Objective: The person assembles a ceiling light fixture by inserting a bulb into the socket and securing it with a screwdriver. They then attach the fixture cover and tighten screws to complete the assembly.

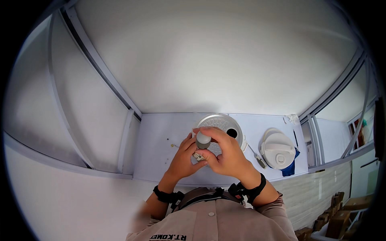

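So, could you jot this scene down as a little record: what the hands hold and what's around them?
Left hand: holding a small pale part
Right hand: gripping a grey tool handle
Beyond hands: round silver metal piece with a dark hole
Right side: grey-handled tool, round white lid-like piece, blue item
Surface: white table

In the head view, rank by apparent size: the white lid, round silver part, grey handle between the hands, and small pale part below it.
1. Round silver part, partly covered
2. White lid
3. Grey handle, probably enlarged by nearness to the camera
4. Small pale part, partly covered
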A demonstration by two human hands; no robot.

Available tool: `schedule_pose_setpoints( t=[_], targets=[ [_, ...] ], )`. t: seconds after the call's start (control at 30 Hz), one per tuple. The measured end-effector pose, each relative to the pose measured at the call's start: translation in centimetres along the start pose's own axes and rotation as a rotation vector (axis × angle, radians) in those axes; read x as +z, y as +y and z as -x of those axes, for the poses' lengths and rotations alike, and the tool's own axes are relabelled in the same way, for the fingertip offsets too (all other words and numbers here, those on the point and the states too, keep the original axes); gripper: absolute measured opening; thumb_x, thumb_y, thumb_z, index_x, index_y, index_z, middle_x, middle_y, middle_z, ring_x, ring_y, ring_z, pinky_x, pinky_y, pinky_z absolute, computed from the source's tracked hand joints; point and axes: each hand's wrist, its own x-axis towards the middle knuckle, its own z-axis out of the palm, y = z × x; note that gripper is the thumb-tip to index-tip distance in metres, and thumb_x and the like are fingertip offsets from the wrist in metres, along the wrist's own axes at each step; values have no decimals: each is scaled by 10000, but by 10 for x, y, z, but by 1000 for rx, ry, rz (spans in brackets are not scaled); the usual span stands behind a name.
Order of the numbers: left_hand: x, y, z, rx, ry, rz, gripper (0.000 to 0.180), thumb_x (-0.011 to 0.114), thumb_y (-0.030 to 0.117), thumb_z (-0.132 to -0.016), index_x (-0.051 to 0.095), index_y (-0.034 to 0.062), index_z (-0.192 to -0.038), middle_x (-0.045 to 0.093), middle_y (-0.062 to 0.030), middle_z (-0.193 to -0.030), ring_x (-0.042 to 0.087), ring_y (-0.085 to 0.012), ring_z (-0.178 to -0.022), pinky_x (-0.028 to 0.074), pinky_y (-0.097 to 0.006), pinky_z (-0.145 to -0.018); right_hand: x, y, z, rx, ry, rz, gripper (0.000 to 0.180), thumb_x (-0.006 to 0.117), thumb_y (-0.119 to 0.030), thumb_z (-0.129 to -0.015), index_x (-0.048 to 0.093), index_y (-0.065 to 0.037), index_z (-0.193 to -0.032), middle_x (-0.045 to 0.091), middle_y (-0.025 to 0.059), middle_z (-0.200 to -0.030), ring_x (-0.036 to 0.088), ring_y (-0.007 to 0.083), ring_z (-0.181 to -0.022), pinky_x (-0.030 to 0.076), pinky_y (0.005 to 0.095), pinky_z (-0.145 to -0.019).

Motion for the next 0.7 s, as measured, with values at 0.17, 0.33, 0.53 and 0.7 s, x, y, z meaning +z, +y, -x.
schedule_pose_setpoints(
  t=[0.17,0.33,0.53,0.7],
  targets=[
    [14,11,8,9,94,-192,765,950,339,-732,638,77,-1378,602,-90,-1474,478,-436,-1433,438,-536,-1174,-3,-1,9,-7,40,-7,616,758,-22,-942,465,-38,-1483,662,240,-1368,721,315,-1164,594,427,-981],
    [18,18,10,75,193,-309,761,961,427,-678,694,77,-1299,650,-46,-1416,547,-397,-1337,495,-513,-1095,-18,-11,12,30,90,-330,631,658,-8,-981,401,-49,-1556,606,217,-1426,678,304,-1189,554,417,-1013],
    [30,32,19,50,336,-514,760,928,526,-678,720,86,-1261,673,-32,-1345,590,-331,-1232,522,-426,-970,-37,-13,26,37,334,-178,709,634,-66,-1032,262,-37,-1635,575,207,-1370,645,224,-1100,537,398,-998],
    [22,49,18,-57,240,-402,637,939,405,-728,708,58,-1209,653,-102,-1231,581,-326,-1194,503,-426,-985,-44,-6,42,440,328,85,625,605,4,-963,401,0,-1553,641,211,-1229,667,271,-1018,541,362,-909]
  ],
)
